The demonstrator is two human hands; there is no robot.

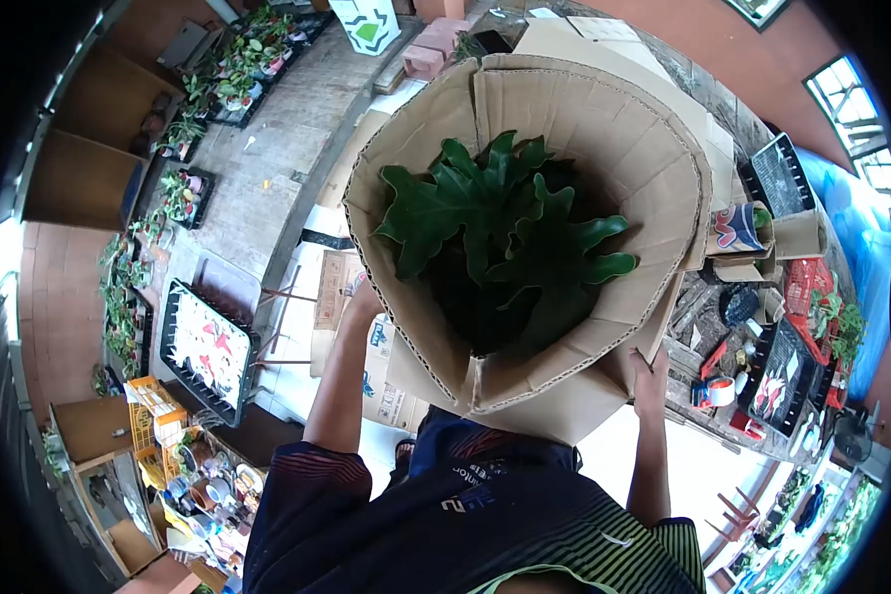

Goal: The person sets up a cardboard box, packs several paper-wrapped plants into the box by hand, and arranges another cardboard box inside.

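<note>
A large cardboard box (604,104), bent into a rounded open collar, is held up in front of my chest. Deep inside it stands a potted-looking plant (495,213) with dark green, lobed leaves; its base is lost in shadow. My left hand (366,295) presses against the box's left side, its fingers mostly hidden behind the cardboard. On the lower right, my right hand (648,378) is closed on a cardboard edge of the box, fingers partly visible.
At the right, a wooden table (688,371) carries black trays, tape and cardboard pieces. Rows of small potted plants (238,74) line the upper left. A black crate (208,346) stands left, above a cluttered shelf (208,495). Flattened cardboard (391,386) lies on the floor.
</note>
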